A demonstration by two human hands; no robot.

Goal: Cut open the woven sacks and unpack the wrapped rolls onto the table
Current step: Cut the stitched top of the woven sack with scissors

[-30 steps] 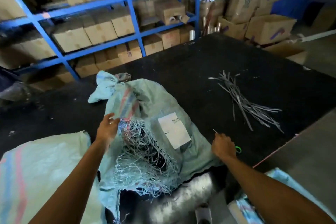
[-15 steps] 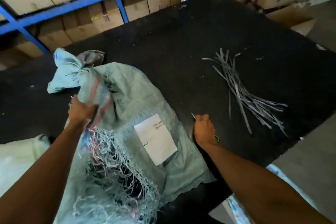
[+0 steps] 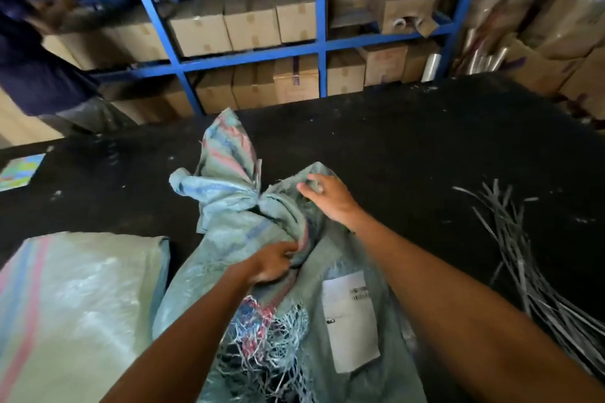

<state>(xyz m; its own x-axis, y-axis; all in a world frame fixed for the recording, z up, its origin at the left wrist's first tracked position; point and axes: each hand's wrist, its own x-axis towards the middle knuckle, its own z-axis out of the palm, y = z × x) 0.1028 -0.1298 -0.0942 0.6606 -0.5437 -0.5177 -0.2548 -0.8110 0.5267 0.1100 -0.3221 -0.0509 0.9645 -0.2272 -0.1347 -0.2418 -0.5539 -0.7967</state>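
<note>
A pale green woven sack [image 3: 235, 206] with pink and blue stripes lies on the black table [image 3: 409, 147], its tied neck pointing away from me. It has a white label [image 3: 352, 317] and a frayed cut hole [image 3: 262, 337] near me. My left hand [image 3: 273, 262] is clenched on a fold of the sack below the neck. My right hand [image 3: 327, 196] rests on the sack just right of the tied neck, fingers spread and pressing the cloth. No tool is visible in it. No rolls are visible.
A second, full woven sack [image 3: 72, 311] lies at the lower left. A pile of grey cut straps [image 3: 530, 265] lies on the table at the right. Blue shelving [image 3: 248, 56] with cardboard boxes stands behind. Another person [image 3: 36, 69] stands at the far left.
My right hand left the table beside the sack and moved up onto the sack near its neck. My left hand shifted lower on the sack. The view tilted up toward the shelves.
</note>
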